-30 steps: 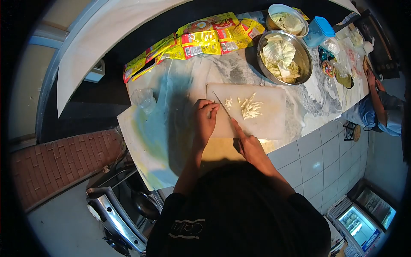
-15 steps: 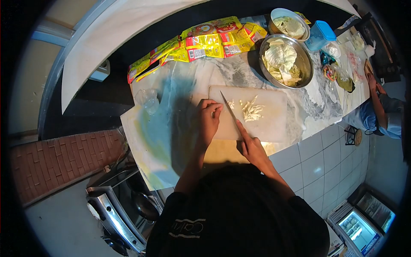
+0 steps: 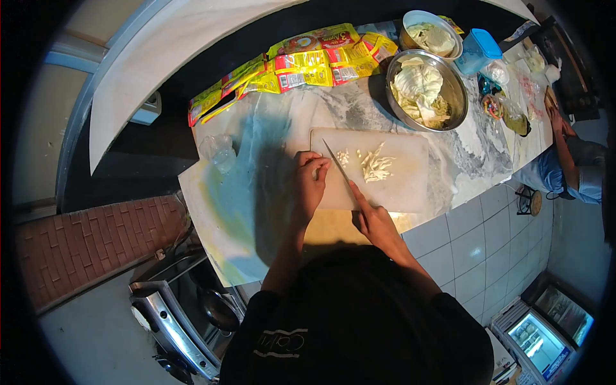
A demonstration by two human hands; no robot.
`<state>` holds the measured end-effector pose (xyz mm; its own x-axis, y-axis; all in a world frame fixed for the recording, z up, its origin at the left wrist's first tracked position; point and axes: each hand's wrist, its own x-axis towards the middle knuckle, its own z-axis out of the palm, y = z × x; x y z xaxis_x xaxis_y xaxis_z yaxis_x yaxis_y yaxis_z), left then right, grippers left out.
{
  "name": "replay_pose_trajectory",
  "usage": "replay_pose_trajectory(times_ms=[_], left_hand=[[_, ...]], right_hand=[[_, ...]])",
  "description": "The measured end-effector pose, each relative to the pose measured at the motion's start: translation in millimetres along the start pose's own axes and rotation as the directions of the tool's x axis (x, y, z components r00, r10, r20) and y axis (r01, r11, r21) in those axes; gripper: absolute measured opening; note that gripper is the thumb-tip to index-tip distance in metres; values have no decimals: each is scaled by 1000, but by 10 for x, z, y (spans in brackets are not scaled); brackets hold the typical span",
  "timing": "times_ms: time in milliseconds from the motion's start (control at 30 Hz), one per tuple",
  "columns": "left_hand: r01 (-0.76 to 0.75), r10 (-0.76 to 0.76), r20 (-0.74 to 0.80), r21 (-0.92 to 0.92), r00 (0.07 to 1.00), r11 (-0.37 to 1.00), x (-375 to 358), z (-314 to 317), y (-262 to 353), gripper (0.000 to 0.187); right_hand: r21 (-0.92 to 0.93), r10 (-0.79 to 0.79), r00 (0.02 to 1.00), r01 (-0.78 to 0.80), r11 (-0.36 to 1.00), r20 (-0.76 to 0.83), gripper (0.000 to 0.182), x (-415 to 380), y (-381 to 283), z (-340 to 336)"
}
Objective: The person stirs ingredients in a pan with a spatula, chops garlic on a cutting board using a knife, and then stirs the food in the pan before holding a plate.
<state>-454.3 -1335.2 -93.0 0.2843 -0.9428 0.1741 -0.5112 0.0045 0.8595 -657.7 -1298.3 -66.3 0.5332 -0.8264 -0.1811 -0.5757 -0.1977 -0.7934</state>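
Note:
My right hand [image 3: 380, 226] grips a knife [image 3: 336, 159] by its handle, with the index finger stretched along the top of the blade. The blade slants over a white cutting board [image 3: 410, 151], its tip pointing up and left. Just left of the blade, my left hand [image 3: 310, 183] is closed with curled fingertips on the board; what they pinch is hidden. Small pale chopped bits [image 3: 342, 156] lie right of the blade. Farther right on the board is a loose pile of pale, thin vegetable strips [image 3: 376, 164].
Behind the board stand a steel bowl [image 3: 463, 102] of cabbage leaves, another bowl [image 3: 457, 49] with cabbage and a blue-lidded container [image 3: 482, 46]. Yellow noodle packets [image 3: 301, 67] line the back. A clear plastic bag [image 3: 219, 153] lies left. Another person's arm [image 3: 563, 144] is far right.
The knife and my right hand have shifted slightly left, towards my left hand. More small chopped bits show right of the blade. My left hand stays nearly in place.

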Motion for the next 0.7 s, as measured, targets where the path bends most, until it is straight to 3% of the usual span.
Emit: replay_pose_trajectory(times_ms=[100, 533, 700], left_hand=[[-93, 94, -15, 42, 995, 995, 12, -7, 22, 13], [-24, 23, -21, -38, 1000, 999, -12, 17, 6, 13], [-61, 63, -45, 30, 997, 998, 39, 13, -14, 14]], right_hand=[[-14, 8, 1000, -8, 1000, 4, 85, 8, -47, -26], [-114, -92, 993, 83, 990, -74, 85, 9, -91, -28], [-102, 41, 998, -36, 994, 46, 83, -90, -93, -111]])
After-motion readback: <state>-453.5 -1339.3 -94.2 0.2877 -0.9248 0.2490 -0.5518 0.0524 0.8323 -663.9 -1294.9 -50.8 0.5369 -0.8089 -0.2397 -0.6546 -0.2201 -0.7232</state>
